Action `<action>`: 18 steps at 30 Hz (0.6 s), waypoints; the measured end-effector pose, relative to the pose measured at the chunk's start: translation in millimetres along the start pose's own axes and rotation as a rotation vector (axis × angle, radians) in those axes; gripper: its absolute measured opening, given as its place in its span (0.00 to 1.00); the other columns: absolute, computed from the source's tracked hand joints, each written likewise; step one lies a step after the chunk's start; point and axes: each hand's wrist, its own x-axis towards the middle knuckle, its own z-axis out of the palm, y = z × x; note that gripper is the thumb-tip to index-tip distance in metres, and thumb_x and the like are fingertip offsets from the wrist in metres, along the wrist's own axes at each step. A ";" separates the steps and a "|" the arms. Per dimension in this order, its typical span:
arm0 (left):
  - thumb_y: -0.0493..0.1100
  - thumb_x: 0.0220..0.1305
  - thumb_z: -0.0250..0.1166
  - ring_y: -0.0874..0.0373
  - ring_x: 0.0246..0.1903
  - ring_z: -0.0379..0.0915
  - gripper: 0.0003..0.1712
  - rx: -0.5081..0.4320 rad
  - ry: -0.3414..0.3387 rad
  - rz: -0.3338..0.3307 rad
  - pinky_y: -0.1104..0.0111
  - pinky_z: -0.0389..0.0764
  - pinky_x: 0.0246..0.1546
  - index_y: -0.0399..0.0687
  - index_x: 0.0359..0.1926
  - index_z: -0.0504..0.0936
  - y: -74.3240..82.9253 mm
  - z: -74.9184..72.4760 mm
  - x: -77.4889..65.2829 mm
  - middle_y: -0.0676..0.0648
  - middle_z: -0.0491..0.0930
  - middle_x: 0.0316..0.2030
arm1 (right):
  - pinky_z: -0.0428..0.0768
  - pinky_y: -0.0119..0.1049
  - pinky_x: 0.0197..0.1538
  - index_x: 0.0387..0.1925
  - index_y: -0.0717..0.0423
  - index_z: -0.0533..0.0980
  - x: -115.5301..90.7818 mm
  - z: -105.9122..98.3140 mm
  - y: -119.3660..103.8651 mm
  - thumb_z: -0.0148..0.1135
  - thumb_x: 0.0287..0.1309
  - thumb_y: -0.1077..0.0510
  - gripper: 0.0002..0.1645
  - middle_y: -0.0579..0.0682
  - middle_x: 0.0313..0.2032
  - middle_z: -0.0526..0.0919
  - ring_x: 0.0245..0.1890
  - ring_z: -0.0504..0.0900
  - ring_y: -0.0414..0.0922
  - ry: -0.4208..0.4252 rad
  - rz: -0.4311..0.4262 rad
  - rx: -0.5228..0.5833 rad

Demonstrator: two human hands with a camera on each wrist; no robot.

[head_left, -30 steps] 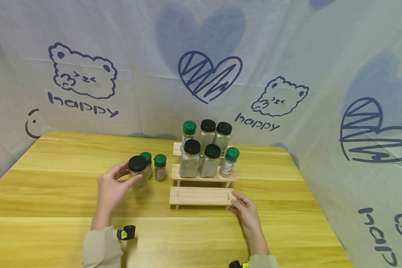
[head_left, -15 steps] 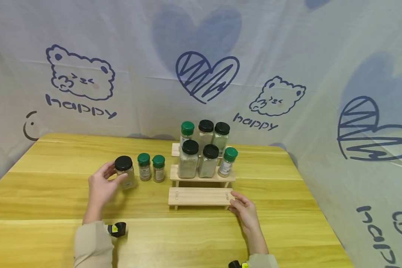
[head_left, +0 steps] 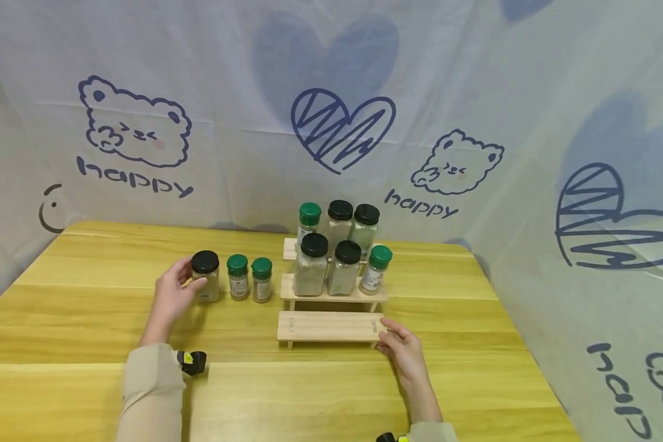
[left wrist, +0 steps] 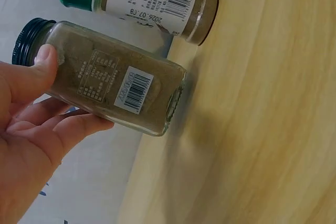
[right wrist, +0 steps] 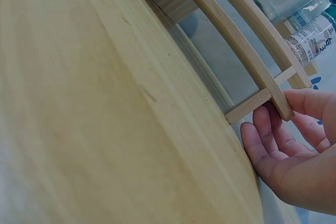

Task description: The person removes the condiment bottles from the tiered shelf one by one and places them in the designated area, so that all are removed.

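My left hand (head_left: 172,294) grips a square glass spice jar (left wrist: 110,77) with a black lid and brown powder inside. The thumb lies on one side and the fingers reach behind it. Whether its base touches the table cannot be told. Right of it stand two small green-capped spice jars, the nearer one (head_left: 238,279) and the farther one (head_left: 262,282). My right hand (head_left: 406,353) pinches the right end of the lowest step (head_left: 328,325) of a three-step wooden rack, thumb above and fingers underneath in the right wrist view.
The rack's middle step (head_left: 337,296) carries two black-lidded jars and a green-capped jar (head_left: 374,273). Its top step (head_left: 290,247) holds two more black-lidded jars and a green-capped one (head_left: 309,215). A printed cloth (head_left: 243,110) hangs behind the wooden table (head_left: 287,399).
My left hand has carried the black-lidded jar leftward, away from the two small green-capped jars, then slightly back from me. My right hand has stayed at the rack's lowest step.
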 end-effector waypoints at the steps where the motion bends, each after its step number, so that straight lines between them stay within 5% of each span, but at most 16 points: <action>1: 0.28 0.58 0.57 0.33 0.52 0.61 0.28 0.002 -0.007 0.001 0.51 0.67 0.51 0.24 0.58 0.60 -0.7 0.5 1.0 0.24 0.64 0.52 | 0.79 0.30 0.35 0.52 0.76 0.66 0.0 0.0 0.0 0.52 0.55 0.73 0.21 0.51 0.27 0.76 0.25 0.77 0.39 0.000 0.000 -0.001; 18: 0.28 0.62 0.52 0.34 0.54 0.59 0.28 -0.089 -0.076 -0.047 0.51 0.63 0.55 0.23 0.60 0.55 -3.0 5.7 9.0 0.23 0.61 0.54 | 0.79 0.31 0.35 0.52 0.77 0.65 -0.9 -0.2 -2.1 0.52 0.55 0.73 0.21 0.48 0.26 0.75 0.26 0.77 0.40 -0.011 -0.003 -0.008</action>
